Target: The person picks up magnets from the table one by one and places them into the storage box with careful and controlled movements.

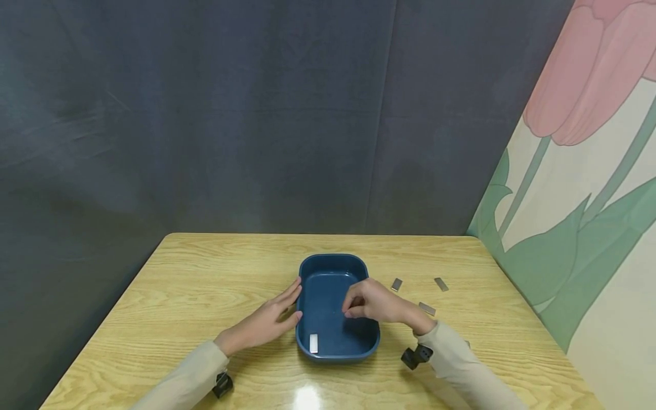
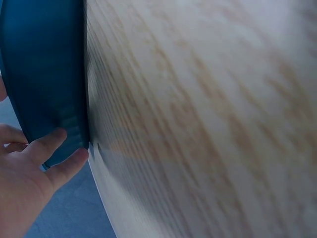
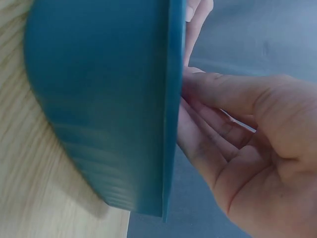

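A deep blue plastic bin (image 1: 323, 296) stands on the wooden table, with one small white rectangular piece (image 1: 314, 343) lying inside near its front left corner. My left hand (image 1: 266, 323) rests against the bin's left side, fingers extended; in the left wrist view its fingertips (image 2: 59, 135) touch the outer wall. Over the right part of the bin is my right hand (image 1: 376, 302), coming across the right rim with thumb and fingers curled together and pointing down. The bin's wall hides those fingertips in the right wrist view, so I cannot tell whether they pinch anything.
Right of the bin lie small grey rectangular pieces: one close to the rim (image 1: 397, 285), another farther right (image 1: 441, 284), and one by the right wrist (image 1: 427, 308). A further piece (image 1: 467, 344) is mostly hidden behind the right sleeve. A dark curtain (image 1: 256, 114) hangs behind the table (image 1: 215, 267).
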Action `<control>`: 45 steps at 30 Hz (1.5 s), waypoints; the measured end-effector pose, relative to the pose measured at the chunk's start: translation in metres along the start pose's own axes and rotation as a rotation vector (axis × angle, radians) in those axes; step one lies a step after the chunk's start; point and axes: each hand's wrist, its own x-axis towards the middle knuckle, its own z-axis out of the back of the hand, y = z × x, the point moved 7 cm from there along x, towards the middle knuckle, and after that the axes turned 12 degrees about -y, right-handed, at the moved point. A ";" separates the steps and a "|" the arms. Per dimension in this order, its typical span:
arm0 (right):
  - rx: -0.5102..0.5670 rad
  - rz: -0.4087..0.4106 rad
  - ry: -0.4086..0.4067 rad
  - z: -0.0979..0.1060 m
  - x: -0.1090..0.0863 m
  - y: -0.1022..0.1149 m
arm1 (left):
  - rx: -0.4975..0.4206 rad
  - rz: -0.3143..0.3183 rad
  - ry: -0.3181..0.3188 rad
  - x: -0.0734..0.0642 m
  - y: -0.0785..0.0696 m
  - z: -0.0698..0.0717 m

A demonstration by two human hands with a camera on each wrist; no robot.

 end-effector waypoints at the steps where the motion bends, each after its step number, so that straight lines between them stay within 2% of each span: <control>1: -0.003 0.004 -0.001 0.001 0.000 0.000 | 0.004 -0.001 -0.002 0.000 0.000 0.000; 17: -0.041 -0.036 -0.056 0.020 -0.012 -0.001 | 0.003 0.013 0.002 0.001 0.001 0.000; 29: -0.054 -0.026 -0.067 0.022 -0.020 -0.004 | -0.006 0.013 0.008 -0.001 0.001 0.000; 45: -0.055 -0.028 -0.114 0.039 -0.030 -0.006 | -0.014 0.016 0.005 -0.001 0.000 0.000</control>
